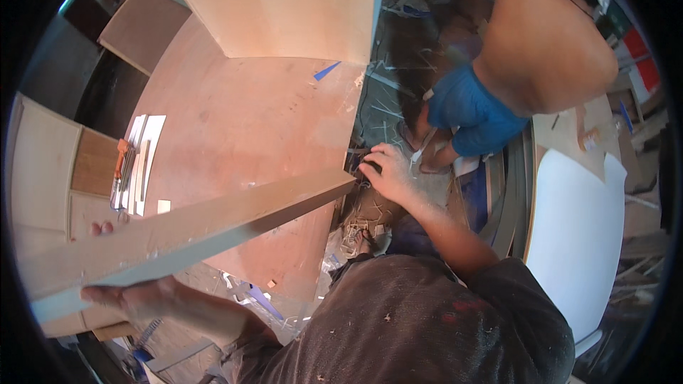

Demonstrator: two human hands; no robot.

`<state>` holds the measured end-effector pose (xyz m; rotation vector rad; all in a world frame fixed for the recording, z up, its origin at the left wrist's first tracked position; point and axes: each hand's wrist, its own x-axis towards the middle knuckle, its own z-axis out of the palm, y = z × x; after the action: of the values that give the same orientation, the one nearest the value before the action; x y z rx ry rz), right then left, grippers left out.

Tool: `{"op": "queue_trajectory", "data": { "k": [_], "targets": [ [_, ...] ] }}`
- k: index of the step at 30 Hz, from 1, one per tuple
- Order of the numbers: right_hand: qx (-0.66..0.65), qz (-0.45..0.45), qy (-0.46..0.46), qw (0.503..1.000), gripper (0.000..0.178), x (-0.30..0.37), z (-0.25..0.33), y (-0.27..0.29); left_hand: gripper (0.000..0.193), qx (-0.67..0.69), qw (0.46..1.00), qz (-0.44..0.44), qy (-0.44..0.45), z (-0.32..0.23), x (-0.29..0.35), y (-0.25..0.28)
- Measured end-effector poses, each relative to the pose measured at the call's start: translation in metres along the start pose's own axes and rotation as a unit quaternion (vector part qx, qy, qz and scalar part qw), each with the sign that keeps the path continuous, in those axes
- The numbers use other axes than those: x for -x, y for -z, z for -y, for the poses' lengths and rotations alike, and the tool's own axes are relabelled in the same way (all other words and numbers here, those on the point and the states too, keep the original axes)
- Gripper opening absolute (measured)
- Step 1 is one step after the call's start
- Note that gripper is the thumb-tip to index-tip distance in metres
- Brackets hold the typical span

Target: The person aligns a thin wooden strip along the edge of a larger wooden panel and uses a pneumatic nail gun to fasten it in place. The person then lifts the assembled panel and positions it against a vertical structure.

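A long wooden board, brown on top with a paler blue-grey side edge, slants from the lower left up toward the middle. My left hand supports it near its left end, thumb along the near side; fingertips show past the far edge and the palm's underside grip is partly hidden. Just off the board's right end is my right hand, its fingers bent and apart, with no held thing visible. Beneath the board spreads a large reddish-brown panel like a tabletop.
A tall pale wooden panel stands on the far side, beside a small blue piece. White strips and an orange-handled tool lie left. Rightward, a shirtless person in blue shorts bends near a white sheet. Scraps litter the floor.
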<state>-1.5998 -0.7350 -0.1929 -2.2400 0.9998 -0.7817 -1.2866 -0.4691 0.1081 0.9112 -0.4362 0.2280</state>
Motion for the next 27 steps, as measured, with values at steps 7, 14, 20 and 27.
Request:
{"op": "queue_trajectory", "data": {
  "k": [7,14,20,27],
  "targets": [
    [0.008,-0.036,0.153,0.987,0.05,-0.185,-0.107,-0.031,0.09,-0.079,0.986,-0.095,-0.11,-0.018,0.018,-0.032],
    [0.212,0.119,0.083,0.966,0.04,-0.225,-0.11,-0.051,0.086,-0.07,0.976,-0.115,-0.168,-0.01,0.022,-0.121],
    [0.027,0.106,-0.004,0.994,0.031,-0.179,-0.123,-0.014,0.077,-0.095,0.982,-0.043,-0.158,0.058,0.025,-0.216],
    [0.089,0.074,-0.063,0.991,0.016,-0.148,-0.17,0.019,0.063,-0.028,0.99,0.096,-0.095,0.154,0.033,-0.308]
  ]
}}
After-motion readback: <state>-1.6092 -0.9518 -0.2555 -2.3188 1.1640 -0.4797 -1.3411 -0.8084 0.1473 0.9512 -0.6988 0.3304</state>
